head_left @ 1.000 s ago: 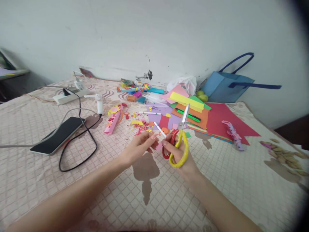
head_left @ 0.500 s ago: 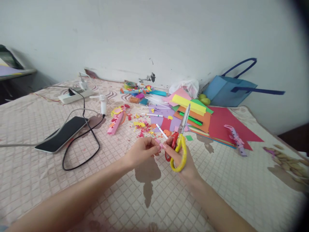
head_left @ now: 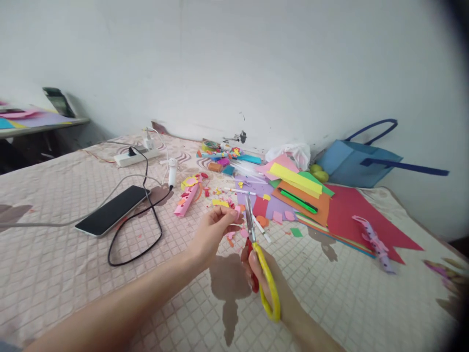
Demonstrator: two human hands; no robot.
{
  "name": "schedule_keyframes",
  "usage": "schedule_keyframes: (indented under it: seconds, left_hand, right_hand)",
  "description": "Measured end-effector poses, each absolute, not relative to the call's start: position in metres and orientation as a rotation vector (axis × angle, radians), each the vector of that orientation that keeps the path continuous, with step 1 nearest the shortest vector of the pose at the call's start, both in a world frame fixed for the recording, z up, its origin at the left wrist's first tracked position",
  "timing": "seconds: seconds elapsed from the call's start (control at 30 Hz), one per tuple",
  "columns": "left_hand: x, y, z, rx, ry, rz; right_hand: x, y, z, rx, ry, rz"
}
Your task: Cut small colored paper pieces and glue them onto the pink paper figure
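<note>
My left hand (head_left: 216, 230) pinches a small piece of pink paper (head_left: 238, 212) between thumb and fingers. Beside it, my right hand (head_left: 266, 274) has its fingers through the handles of a pair of scissors (head_left: 250, 220), one handle yellow and the other red. The blades point up and away, close to the pink piece; whether they touch it I cannot tell. Beyond my hands lie paper scraps (head_left: 222, 203), a white marker (head_left: 262, 229) and a green paper piece (head_left: 296, 232) on the patterned tablecloth (head_left: 176, 303).
A black tablet-like device (head_left: 113, 210) with cables and a power strip (head_left: 137, 156) lie left. Coloured paper sheets (head_left: 366, 220) bearing a green cutter (head_left: 298, 201) are stacked right, before a blue bag (head_left: 359, 161). A pink paper roll (head_left: 186, 199) lies mid-left.
My right hand has moved away from the left and turned the scissors, bringing the blades near the pink piece. The view has shifted, so the table sits lower and further right.
</note>
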State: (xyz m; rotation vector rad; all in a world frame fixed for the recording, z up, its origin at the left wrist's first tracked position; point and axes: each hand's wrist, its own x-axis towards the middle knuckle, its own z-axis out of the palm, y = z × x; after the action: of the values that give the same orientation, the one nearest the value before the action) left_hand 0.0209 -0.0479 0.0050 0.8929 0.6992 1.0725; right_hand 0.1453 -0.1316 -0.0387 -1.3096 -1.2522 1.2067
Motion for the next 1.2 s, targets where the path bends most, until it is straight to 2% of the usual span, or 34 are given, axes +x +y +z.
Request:
schedule_keyframes:
  seconds: [0.43, 1.2]
  left_hand:
    - [0.021, -0.048, 0.006, 0.873, 0.681, 1.151]
    - [0.022, -0.048, 0.004, 0.876, 0.689, 1.174]
  right_hand:
    - [0.144, -0.134, -0.031, -1.485, -1.490, 0.995]
    - [0.142, -0.132, -0.026, -1.518, -1.509, 0.978]
